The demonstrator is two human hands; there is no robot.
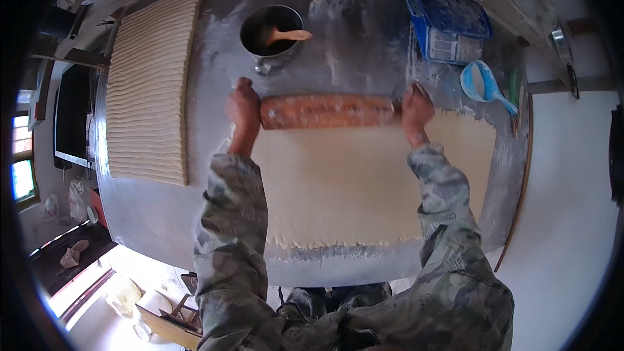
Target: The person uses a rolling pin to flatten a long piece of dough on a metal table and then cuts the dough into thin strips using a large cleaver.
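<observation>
A wide wooden rolling pin point(328, 112), dusted with flour, lies across the upper edge of a broad sheet of pale dough point(370, 188) on a metal worktop. My left hand point(244, 110) is closed round the pin's left end. My right hand point(416, 107) grips the other end, its fingers curled over the handle. Both forearms, in camouflage sleeves, reach up from the lower edge. Just beyond the pin stands a dark pot point(270, 49) with a wooden-handled utensil point(291, 35) in it.
Rows of thin dough strips point(146, 91) lie at the worktop's left point(143, 221). At the back right are a blue bag or case point(445, 10), a blue-and-white scoop point(481, 84) and thin sticks. A dark screen point(73, 107) and a window point(23, 156) are beyond the left edge.
</observation>
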